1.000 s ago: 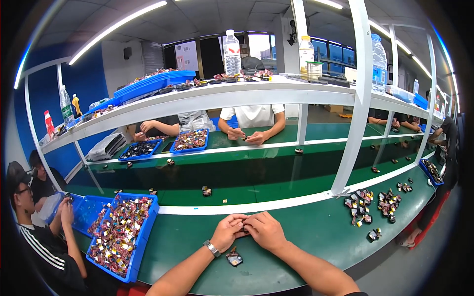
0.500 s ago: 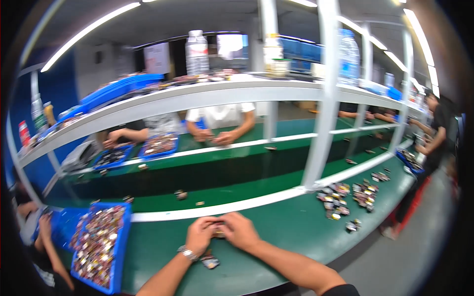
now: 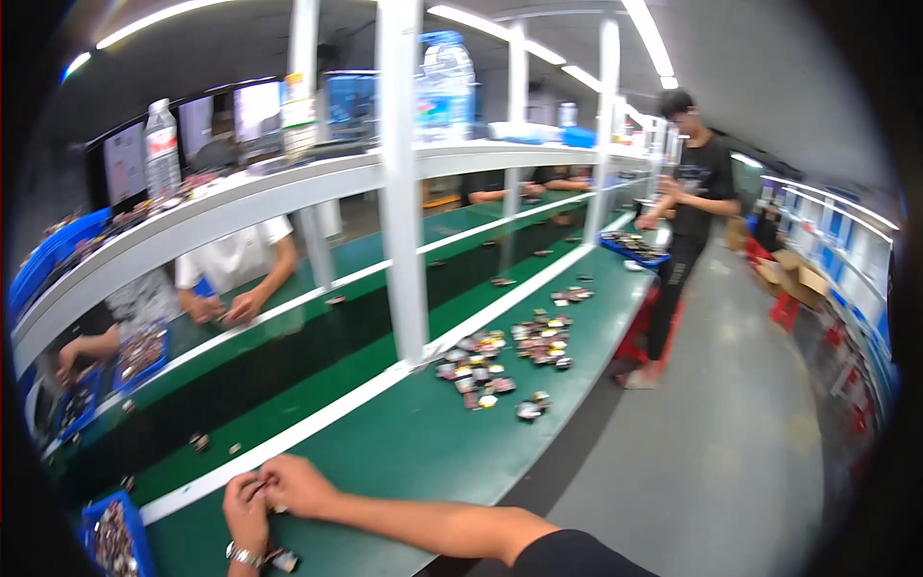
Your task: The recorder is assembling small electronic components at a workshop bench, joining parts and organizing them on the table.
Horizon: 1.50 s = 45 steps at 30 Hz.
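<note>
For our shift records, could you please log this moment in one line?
left hand, right hand: together on small dark part, mostly hidden | small black-and-white part: green tabletop, near left hand

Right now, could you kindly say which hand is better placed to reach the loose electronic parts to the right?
Probably the right hand: it is nearer those electronic parts; the left hand lies farther left. Both appear occupied, though.
</note>
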Available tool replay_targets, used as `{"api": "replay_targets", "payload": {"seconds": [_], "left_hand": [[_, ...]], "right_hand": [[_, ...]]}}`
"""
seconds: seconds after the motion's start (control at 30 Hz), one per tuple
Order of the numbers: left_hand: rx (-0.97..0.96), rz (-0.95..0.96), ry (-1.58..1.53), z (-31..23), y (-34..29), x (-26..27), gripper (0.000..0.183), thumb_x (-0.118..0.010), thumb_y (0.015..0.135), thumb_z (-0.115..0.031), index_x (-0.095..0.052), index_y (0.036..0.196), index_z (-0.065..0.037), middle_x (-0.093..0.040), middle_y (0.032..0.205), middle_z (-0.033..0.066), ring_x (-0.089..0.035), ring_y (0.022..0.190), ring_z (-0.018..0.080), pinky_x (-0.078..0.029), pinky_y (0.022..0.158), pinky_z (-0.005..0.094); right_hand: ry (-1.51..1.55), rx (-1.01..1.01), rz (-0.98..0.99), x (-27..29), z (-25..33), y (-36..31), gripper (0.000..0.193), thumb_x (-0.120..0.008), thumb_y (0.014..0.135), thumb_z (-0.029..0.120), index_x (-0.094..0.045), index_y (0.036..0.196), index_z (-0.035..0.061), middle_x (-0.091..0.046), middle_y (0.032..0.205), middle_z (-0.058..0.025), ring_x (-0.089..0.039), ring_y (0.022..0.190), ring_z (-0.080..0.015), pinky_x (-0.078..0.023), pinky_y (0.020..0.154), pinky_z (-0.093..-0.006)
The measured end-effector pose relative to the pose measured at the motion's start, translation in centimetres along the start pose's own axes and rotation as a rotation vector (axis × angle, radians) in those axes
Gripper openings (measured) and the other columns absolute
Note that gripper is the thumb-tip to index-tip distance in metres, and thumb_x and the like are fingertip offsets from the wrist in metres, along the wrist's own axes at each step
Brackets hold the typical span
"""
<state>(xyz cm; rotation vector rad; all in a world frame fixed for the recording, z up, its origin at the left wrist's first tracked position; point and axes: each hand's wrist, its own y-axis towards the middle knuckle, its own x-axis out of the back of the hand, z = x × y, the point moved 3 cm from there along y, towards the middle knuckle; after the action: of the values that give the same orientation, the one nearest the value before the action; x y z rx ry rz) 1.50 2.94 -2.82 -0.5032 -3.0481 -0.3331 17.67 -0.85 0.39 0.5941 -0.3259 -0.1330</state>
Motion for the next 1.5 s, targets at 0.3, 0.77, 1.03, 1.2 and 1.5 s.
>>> {"api": "replay_targets", "payload": {"seconds": [0.3,0.77,1.03,1.2,1.5], "left_hand": [[-0.542,-0.026,0.421,-15.0,-7.9,-4.4,0.01,-0.057,0.088,-0.002,-0.067,0.087,0.0,-0.07,0.084,0.013,-0.069,0.082,0.0216,-0.054,0.075,0.0314],[-0.326,0.373,0.381,33.1,-24.0,-30.6,0.016,-0.059,0.093,-0.011,-0.07,0.094,-0.001,-0.072,0.089,0.0113,-0.069,0.081,0.0187,-0.054,0.077,0.0325],[-0.122,0.429,0.392,31.1,-22.5,-30.9,0.021,-0.055,0.094,-0.016,-0.069,0.098,0.0,-0.07,0.094,0.0131,-0.067,0.087,0.0227,-0.053,0.081,0.0352],[-0.015,0.475,0.39,29.4,-22.5,-28.0,0.025,-0.053,0.095,-0.02,-0.067,0.101,0.0,-0.069,0.098,0.0143,-0.066,0.091,0.0252,-0.052,0.083,0.0368],[0.26,0.574,0.475,21.4,-23.1,-15.0,0.031,-0.049,0.097,-0.026,-0.065,0.105,0.0,-0.068,0.104,0.0164,-0.064,0.098,0.0297,-0.05,0.086,0.0397]], "right_hand": [[-0.248,-0.449,-0.393,12.0,-7.9,2.8,0.021,-0.076,0.077,0.014,-0.066,0.091,0.0014,-0.069,0.081,-0.0089,-0.067,0.076,-0.0171,-0.054,0.074,-0.0321],[-0.436,-0.32,-0.487,12.6,-11.6,7.7,0.025,-0.073,0.077,0.006,-0.065,0.099,-0.0022,-0.068,0.088,-0.0142,-0.067,0.078,-0.0264,-0.053,0.076,-0.0363],[-0.6,0.061,-0.484,10.7,-5.9,7.5,0.035,-0.066,0.078,0.001,-0.059,0.112,0.0033,-0.053,0.117,-0.0169,-0.051,0.106,-0.0357,-0.045,0.09,-0.0421],[-0.526,0.225,-0.153,4.6,-3.1,6.5,0.03,-0.068,0.076,0.001,-0.061,0.105,0.0022,-0.057,0.112,-0.015,-0.054,0.104,-0.0337,-0.045,0.091,-0.041],[-0.654,-0.201,0.002,-6.4,-6.8,11.3,0.068,-0.079,0.072,0.037,-0.055,0.122,-0.0041,-0.059,0.112,-0.0206,-0.057,0.105,-0.0361,-0.047,0.092,-0.0437]]}}
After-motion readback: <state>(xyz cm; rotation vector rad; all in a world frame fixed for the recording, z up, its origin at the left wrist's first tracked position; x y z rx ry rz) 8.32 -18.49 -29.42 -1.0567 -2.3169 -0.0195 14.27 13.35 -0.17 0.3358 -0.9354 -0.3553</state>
